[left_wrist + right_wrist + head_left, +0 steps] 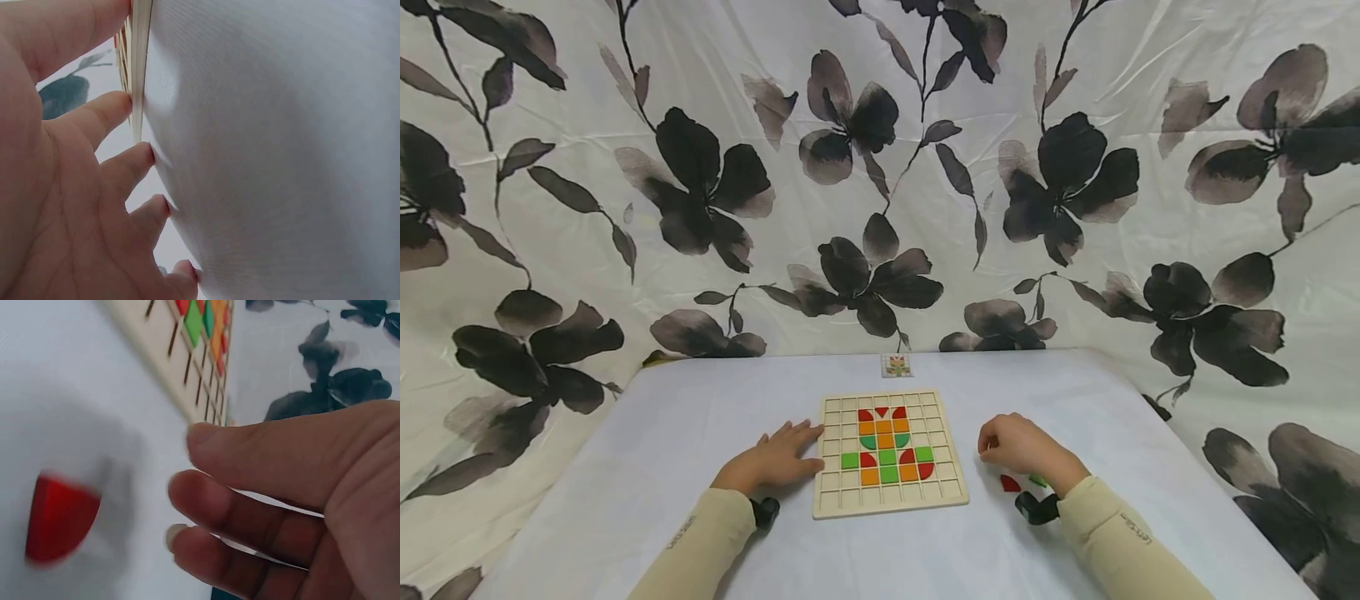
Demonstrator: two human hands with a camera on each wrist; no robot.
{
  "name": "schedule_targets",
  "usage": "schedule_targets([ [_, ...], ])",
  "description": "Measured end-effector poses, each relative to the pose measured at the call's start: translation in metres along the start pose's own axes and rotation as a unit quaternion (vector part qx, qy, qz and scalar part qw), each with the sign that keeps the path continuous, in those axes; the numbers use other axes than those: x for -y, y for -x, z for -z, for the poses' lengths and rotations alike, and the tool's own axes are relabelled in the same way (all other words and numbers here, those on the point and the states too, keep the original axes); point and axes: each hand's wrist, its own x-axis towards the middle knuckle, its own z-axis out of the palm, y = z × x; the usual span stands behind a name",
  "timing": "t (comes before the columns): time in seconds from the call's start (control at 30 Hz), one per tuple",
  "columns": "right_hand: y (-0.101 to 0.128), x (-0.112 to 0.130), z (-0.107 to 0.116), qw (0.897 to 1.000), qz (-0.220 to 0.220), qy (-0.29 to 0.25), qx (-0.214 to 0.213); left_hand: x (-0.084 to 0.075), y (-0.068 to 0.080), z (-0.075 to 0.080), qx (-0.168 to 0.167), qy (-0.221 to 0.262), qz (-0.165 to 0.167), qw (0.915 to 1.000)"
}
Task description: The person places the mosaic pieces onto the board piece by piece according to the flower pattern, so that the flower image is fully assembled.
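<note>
Centrally on a pale table (685, 433) lies a square wooden grid board (889, 451), its shallow square cells holding coloured tiles. The filled cells sit in the middle of the board: red tiles (866, 414) along the top of the pattern, orange tiles (884, 440) and green tiles (887, 457) below them, with more red, orange and green at the bottom rows. The cells around the board's edges hold nothing.

At the board's left edge rests the left hand (775, 458), flat on the table, fingers (119, 106) straight and slightly spread, the fingertips touching the board's wooden side. To the right of the board, just apart from it, the right hand (1018, 446) hovers low over the table with its fingers (206, 500) loosely curled and close together, pinching nothing. Just beside that hand, on the side nearer the person, a loose red piece (1010, 483) lies on the table, with a small green piece (1038, 480) next to it.

Beyond the board's far edge, a small pattern card (897, 365) stands against a white curtain with dark flowers (865, 283), which forms the backdrop behind the board.
</note>
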Motion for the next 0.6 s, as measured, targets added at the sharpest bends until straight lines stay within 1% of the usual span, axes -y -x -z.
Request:
schedule_targets([
  [0.13, 0.008, -0.009, 0.002, 0.999, -0.011, 0.009, 0.029, 0.001, 0.001, -0.001, -0.002, 0.001, 0.0, 1.0],
  [0.23, 0.013, -0.015, 0.001, 0.999, -0.013, 0.009, 0.043, 0.002, 0.0, -0.002, -0.005, -0.002, -0.003, 1.0],
  [0.4, 0.018, -0.023, -0.002, 0.999, -0.005, 0.004, 0.048, 0.005, -0.002, -0.004, -0.005, -0.003, -0.001, 1.0],
  [0.53, 0.022, -0.027, -0.005, 0.999, -0.003, -0.007, 0.043, 0.007, -0.004, -0.005, -0.003, 0.0, -0.001, 1.0],
  [0.6, 0.023, -0.028, -0.006, 0.999, 0.006, -0.008, 0.037, 0.007, -0.005, -0.005, -0.003, 0.0, -0.003, 1.0],
])
